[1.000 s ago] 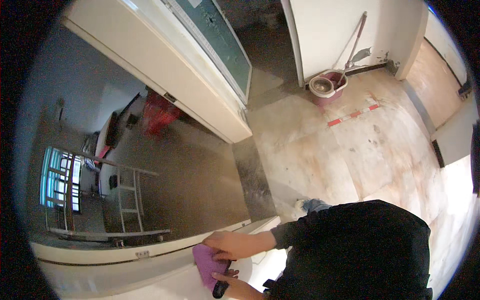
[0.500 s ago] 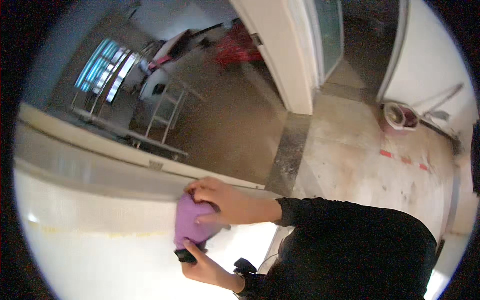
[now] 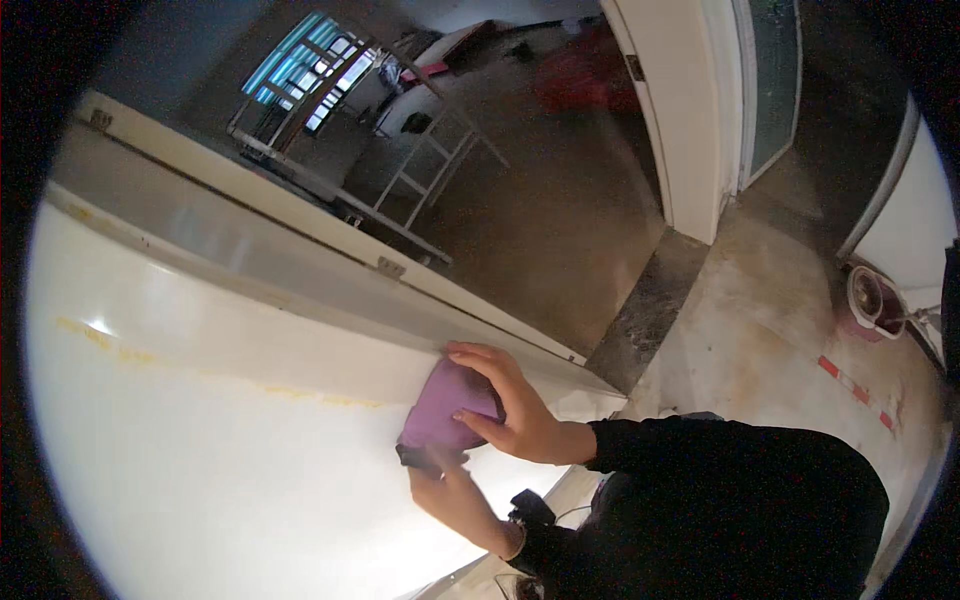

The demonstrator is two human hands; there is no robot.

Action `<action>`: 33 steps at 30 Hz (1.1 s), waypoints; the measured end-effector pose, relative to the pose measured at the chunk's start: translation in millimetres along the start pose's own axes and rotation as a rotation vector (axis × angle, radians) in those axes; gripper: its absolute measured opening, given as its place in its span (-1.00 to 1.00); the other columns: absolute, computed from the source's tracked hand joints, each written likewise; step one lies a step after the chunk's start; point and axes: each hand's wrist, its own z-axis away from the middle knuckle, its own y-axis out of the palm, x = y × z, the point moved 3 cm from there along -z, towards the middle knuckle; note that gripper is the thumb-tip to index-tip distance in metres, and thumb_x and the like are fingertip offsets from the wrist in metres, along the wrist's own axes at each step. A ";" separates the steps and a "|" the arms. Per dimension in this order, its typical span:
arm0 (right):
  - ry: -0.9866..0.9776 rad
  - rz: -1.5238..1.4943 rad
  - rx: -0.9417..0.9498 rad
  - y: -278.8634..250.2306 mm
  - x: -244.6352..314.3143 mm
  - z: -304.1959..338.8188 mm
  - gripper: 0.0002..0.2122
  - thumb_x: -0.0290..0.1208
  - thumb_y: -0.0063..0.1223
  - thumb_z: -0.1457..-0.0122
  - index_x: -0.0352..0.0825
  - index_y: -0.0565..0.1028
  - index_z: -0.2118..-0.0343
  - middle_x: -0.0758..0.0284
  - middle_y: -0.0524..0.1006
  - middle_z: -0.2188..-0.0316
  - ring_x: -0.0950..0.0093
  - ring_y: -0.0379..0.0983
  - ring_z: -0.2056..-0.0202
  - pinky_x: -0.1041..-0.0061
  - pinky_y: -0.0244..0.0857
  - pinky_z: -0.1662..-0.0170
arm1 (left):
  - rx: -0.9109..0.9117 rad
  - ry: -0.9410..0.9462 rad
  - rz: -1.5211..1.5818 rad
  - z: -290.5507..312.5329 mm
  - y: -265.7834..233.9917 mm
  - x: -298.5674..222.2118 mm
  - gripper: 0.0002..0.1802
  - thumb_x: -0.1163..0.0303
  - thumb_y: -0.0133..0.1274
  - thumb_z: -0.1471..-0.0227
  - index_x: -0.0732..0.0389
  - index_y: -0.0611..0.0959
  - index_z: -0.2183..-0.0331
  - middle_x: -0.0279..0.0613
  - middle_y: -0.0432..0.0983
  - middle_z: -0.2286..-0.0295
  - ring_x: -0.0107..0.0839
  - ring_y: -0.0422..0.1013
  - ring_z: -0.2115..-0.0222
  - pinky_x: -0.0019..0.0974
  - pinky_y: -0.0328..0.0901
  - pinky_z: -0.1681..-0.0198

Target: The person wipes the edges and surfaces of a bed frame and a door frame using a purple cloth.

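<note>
A purple cloth [image 3: 450,402] is held against the white wall [image 3: 230,440], close to the door frame. My right hand [image 3: 520,410] grips it from the upper side, thumb across its face and fingers over its top edge. Below, my left hand [image 3: 455,490] closes around a small black piece [image 3: 412,456] at the cloth's lower end. Its fingers are partly hidden and the thumb is a little blurred. Whether the black piece is joined to the cloth, I cannot tell. A small black object [image 3: 532,507] sits by my left wrist.
Yellow marks [image 3: 325,398] run along the wall. A pale door frame [image 3: 300,260] borders the doorway, with a metal bed frame [image 3: 425,170] beyond. At the right are a pink-and-white bucket [image 3: 875,302], red-and-white floor tape [image 3: 857,392] and a dark threshold [image 3: 645,310].
The view has shifted, so the room appears farther right and higher. Both hands and the cloth have moved right and slightly up in the picture. The left thumb has come off the cloth's face.
</note>
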 end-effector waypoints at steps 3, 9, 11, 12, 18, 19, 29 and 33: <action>-0.056 0.141 0.055 3.3 -5.2 -0.5 -0.49 -0.49 0.10 0.06 -0.30 0.23 -0.02 0.19 0.26 -0.04 0.22 0.14 -0.07 0.26 -0.03 -0.10 | 0.030 -0.139 -0.157 -5.1 12.4 7.1 -0.45 0.06 -0.30 -0.18 0.44 0.46 0.42 -0.05 0.46 0.58 -0.33 0.39 0.61 -0.36 0.26 0.60; -0.119 0.111 0.104 15.3 -18.8 -11.5 -0.50 -0.54 0.05 0.03 -0.28 0.22 -0.03 0.19 0.23 -0.06 0.18 0.11 -0.09 0.22 -0.02 -0.10 | -0.081 -0.117 -0.429 -14.6 26.4 -22.6 -0.37 0.08 -0.46 -0.19 0.48 0.46 0.48 0.22 0.47 0.54 0.15 0.40 0.46 -0.02 0.27 0.41; -0.091 0.143 0.121 17.0 -14.4 -14.1 -0.49 -0.56 0.05 0.04 -0.27 0.22 -0.04 0.19 0.20 -0.08 0.18 0.08 -0.11 0.21 -0.03 -0.12 | -0.058 -0.110 -0.405 -19.5 27.8 -27.0 -0.37 0.10 -0.46 -0.19 0.49 0.45 0.50 0.22 0.47 0.54 0.16 0.40 0.46 -0.01 0.27 0.41; -0.065 0.172 0.142 18.6 -15.2 -14.2 -0.47 -0.58 0.06 0.05 -0.26 0.21 -0.04 0.18 0.18 -0.09 0.18 0.05 -0.14 0.19 -0.04 -0.13 | -0.041 -0.105 -0.381 -21.0 29.0 -27.3 -0.38 0.11 -0.47 -0.19 0.49 0.45 0.51 0.23 0.47 0.54 0.17 0.40 0.45 0.01 0.27 0.42; -0.201 0.128 0.178 24.4 -38.1 -11.9 -0.39 -0.55 0.16 0.12 -0.23 0.19 -0.06 0.15 0.12 -0.13 0.15 0.01 -0.16 0.14 -0.06 -0.14 | -0.096 -0.050 -0.465 -22.1 31.3 -16.3 -0.40 0.13 -0.44 -0.19 0.48 0.43 0.55 0.27 0.45 0.55 0.19 0.40 0.46 0.03 0.26 0.45; -0.194 0.128 0.180 25.6 -45.0 -10.3 -0.39 -0.55 0.16 0.12 -0.23 0.19 -0.06 0.15 0.12 -0.13 0.15 0.01 -0.16 0.14 -0.06 -0.14 | -0.093 -0.055 -0.469 -22.8 32.7 -14.9 -0.40 0.13 -0.44 -0.19 0.48 0.43 0.55 0.27 0.45 0.55 0.19 0.40 0.46 0.03 0.26 0.45; -0.322 0.036 0.026 27.3 -92.3 19.6 -0.34 -0.44 0.28 0.19 -0.17 0.15 -0.01 0.12 0.12 -0.12 0.15 0.09 -0.11 0.12 -0.04 -0.08 | 0.067 -0.120 -0.756 -23.7 43.8 -8.6 -0.50 0.17 -0.42 -0.19 0.40 0.42 0.48 0.18 0.48 0.55 0.11 0.43 0.46 0.04 0.29 0.45; -0.320 0.042 -0.014 23.5 -106.2 39.4 -0.31 -0.48 0.29 0.21 -0.14 0.13 -0.01 0.10 0.13 -0.11 0.11 0.10 -0.10 0.13 -0.02 -0.06 | 0.125 -0.041 -0.916 -16.1 48.9 4.8 -0.57 0.23 -0.40 -0.17 0.37 0.42 0.46 0.14 0.49 0.56 0.09 0.44 0.48 0.02 0.32 0.45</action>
